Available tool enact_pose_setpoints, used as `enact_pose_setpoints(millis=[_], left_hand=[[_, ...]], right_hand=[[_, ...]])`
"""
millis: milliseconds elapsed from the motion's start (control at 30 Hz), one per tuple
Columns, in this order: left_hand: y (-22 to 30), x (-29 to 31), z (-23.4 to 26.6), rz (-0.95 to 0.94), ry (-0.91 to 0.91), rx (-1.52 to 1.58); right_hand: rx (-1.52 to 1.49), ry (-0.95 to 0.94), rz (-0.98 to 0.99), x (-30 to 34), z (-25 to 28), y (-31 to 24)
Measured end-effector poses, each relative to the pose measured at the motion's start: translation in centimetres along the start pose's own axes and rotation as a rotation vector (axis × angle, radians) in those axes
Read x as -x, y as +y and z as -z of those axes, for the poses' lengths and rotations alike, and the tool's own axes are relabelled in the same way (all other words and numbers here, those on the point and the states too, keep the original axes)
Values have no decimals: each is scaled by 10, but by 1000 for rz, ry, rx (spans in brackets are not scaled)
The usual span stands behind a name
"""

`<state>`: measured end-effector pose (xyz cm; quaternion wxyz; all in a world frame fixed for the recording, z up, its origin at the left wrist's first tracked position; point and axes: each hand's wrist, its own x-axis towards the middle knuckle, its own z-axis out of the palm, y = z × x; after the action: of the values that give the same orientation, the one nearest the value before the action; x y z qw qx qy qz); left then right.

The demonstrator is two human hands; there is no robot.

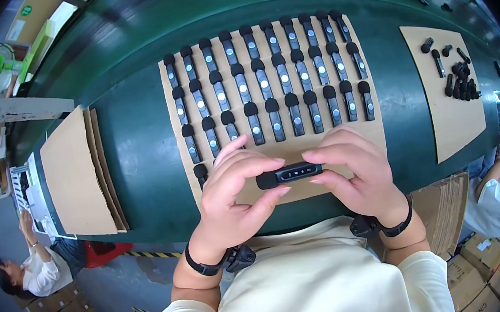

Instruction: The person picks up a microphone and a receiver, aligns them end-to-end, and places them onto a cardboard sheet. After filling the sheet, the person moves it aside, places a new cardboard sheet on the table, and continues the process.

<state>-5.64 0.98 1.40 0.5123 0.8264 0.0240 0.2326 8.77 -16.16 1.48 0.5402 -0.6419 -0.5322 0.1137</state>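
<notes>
Between my hands is a small black clip-on wireless microphone (299,172) with a foam windscreen on its left end and a row of small marks along the side facing up. My left hand (230,198) pinches the foam end between thumb and fingers. My right hand (360,171) pinches the opposite end the same way. Below them lies a cardboard sheet (289,146) with several rows of similar microphones (264,81), foam ends pointing away from me. One more microphone (201,172) lies beside my left hand, partly hidden by it.
The sheet rests on a green table (136,132). At right, another cardboard sheet (454,133) carries a loose pile of black microphones (461,81). Stacked cardboard sheets (73,176) lie at left, more cardboard (448,213) at lower right. People sit at left (47,268) and right (499,204).
</notes>
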Motion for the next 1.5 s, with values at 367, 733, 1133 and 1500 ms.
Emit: enact_pose_setpoints(millis=[367, 733, 1133, 1500], left_hand=[[-2, 6, 2, -69, 74, -39], [-6, 14, 4, -58, 91, -164], [-18, 54, 39, 93, 232, -274], [-35, 80, 55, 160, 396, -323]], right_hand=[[-53, -10, 18, -1, -11, -2], [-74, 1, 44, -5, -23, -7], [240, -75, 70, 0, -62, -4], [513, -347, 189, 21, -84, 3]])
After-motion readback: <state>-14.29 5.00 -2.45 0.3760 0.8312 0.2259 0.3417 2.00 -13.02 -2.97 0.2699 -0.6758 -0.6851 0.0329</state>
